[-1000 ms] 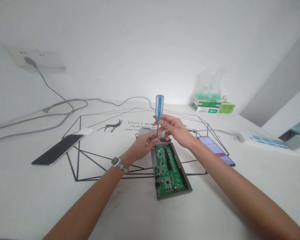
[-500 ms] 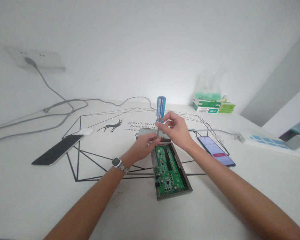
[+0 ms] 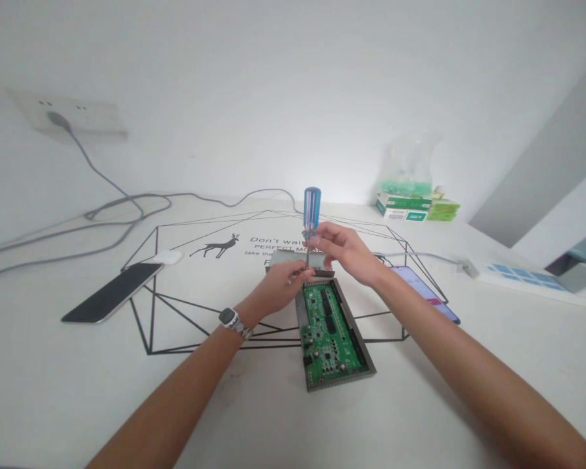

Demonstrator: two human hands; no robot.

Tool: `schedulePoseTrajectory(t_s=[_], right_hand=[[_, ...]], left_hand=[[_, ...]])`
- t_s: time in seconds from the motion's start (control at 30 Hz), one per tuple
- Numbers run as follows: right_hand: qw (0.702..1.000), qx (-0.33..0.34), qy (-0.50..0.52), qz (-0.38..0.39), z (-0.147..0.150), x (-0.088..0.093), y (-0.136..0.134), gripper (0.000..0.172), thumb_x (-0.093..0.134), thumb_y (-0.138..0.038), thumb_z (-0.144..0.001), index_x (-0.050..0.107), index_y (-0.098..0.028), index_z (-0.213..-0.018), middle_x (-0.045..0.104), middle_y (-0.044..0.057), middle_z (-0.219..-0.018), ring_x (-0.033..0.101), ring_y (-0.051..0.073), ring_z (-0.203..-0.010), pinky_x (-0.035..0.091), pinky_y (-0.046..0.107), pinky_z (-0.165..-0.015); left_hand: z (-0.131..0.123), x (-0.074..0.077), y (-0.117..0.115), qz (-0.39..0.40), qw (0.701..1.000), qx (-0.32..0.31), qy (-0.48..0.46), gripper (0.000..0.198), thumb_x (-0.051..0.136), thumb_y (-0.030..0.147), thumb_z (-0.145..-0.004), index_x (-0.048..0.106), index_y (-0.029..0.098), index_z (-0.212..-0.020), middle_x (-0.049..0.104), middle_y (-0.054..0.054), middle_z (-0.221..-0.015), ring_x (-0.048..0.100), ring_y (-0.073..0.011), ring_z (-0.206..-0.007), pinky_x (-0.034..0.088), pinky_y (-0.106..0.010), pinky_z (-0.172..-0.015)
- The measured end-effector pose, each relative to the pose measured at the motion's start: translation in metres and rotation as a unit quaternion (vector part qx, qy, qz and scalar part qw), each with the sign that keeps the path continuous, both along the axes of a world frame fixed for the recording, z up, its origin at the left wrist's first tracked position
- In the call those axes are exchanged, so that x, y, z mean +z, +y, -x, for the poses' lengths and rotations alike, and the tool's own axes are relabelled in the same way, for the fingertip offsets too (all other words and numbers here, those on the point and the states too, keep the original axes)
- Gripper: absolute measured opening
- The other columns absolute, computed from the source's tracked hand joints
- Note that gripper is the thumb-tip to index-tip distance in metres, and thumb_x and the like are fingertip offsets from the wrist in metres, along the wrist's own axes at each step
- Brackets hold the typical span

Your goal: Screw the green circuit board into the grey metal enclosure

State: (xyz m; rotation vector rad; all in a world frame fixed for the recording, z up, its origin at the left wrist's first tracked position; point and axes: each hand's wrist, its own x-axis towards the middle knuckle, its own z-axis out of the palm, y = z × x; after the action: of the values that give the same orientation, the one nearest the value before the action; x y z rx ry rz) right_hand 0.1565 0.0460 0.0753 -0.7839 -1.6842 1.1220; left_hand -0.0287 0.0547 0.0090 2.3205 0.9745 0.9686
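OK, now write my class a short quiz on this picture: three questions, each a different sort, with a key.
1. True or false: the screwdriver stands with its handle uppermost.
2. Which of the person's hands is closer to that handle?
3. Which item is partly hidden by the right forearm?
A) the plastic bag
B) the phone
C) the wall socket

Key:
1. True.
2. The right hand.
3. B.

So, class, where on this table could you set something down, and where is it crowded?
Bare: the tabletop between the left forearm, circuit board and right forearm; also between the black slab and left forearm. Crowded: the board's far end, where left hand, right hand, screwdriver and metal piece bunch together.
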Motion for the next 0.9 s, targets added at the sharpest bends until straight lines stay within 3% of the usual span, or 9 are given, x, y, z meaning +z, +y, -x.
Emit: schedulePoseTrajectory(t_s=[0.13, 0.33, 0.5, 0.6, 0.77, 0.9], right_hand=[[0.999, -0.014, 0.006, -0.035, 0.002, -0.003, 0.001, 0.028, 0.074, -0.043, -0.080, 0.058, -0.022, -0.090, 0.059, 0.000, -0.088, 0.054, 0.013, -0.072, 0.045, 0.021, -0.046], [0.969, -0.183, -0.041, -0.163, 0.015, -0.005, -0.009, 0.023, 0.072, -0.035, -0.082, 0.053, -0.021, -0.080, 0.057, -0.002, -0.076, 0.054, 0.013, -0.072, 0.043, 0.024, -0.058], [0.951, -0.256, -0.061, -0.164, 0.023, -0.005, -0.020, 0.021, 0.071, -0.033, -0.084, 0.054, -0.021, -0.080, 0.057, -0.004, -0.068, 0.051, 0.011, -0.061, 0.041, 0.025, -0.057], [0.968, -0.213, -0.041, -0.125, 0.021, -0.005, -0.017, 0.025, 0.072, -0.038, -0.083, 0.054, -0.022, -0.083, 0.058, -0.005, -0.066, 0.051, 0.010, -0.056, 0.041, 0.023, -0.051], [0.999, -0.035, 0.006, -0.012, 0.008, 0.000, -0.007, 0.037, 0.075, -0.050, -0.079, 0.056, -0.023, -0.095, 0.063, -0.003, -0.070, 0.059, 0.014, -0.062, 0.047, 0.023, -0.044], [1.000, 0.006, -0.007, 0.008, 0.001, 0.003, -0.004, 0.036, 0.073, -0.046, -0.083, 0.062, -0.021, -0.106, 0.066, -0.001, -0.073, 0.061, 0.013, -0.064, 0.051, 0.022, -0.045]], left_hand=[[0.001, -0.001, 0.001, 0.002, 1.000, -0.008, 0.002, 0.030, 0.047, 0.035, -0.100, 0.068, 0.019, -0.087, 0.078, -0.002, -0.088, 0.065, -0.0180, -0.079, 0.046, -0.030, -0.075], [0.001, -0.001, 0.001, -0.001, 1.000, -0.004, 0.005, 0.031, 0.046, 0.034, -0.099, 0.070, 0.018, -0.087, 0.078, -0.003, -0.089, 0.067, -0.0191, -0.082, 0.047, -0.030, -0.074], [0.000, -0.001, 0.001, 0.001, 1.000, -0.010, -0.001, 0.032, 0.046, 0.036, -0.099, 0.070, 0.018, -0.086, 0.077, -0.003, -0.085, 0.067, -0.0192, -0.080, 0.048, -0.031, -0.074], [0.001, -0.001, 0.001, -0.001, 1.000, -0.009, 0.003, 0.032, 0.046, 0.036, -0.099, 0.070, 0.018, -0.085, 0.077, -0.003, -0.086, 0.067, -0.0192, -0.080, 0.047, -0.031, -0.073], [0.001, 0.000, -0.001, 0.002, 1.000, 0.000, 0.004, 0.033, 0.045, 0.036, -0.099, 0.069, 0.018, -0.085, 0.077, -0.003, -0.084, 0.066, -0.0185, -0.075, 0.047, -0.030, -0.071], [0.002, 0.000, 0.000, 0.008, 1.000, -0.001, 0.005, 0.034, 0.045, 0.038, -0.099, 0.070, 0.018, -0.089, 0.078, -0.004, -0.087, 0.067, -0.0199, -0.078, 0.048, -0.031, -0.072]])
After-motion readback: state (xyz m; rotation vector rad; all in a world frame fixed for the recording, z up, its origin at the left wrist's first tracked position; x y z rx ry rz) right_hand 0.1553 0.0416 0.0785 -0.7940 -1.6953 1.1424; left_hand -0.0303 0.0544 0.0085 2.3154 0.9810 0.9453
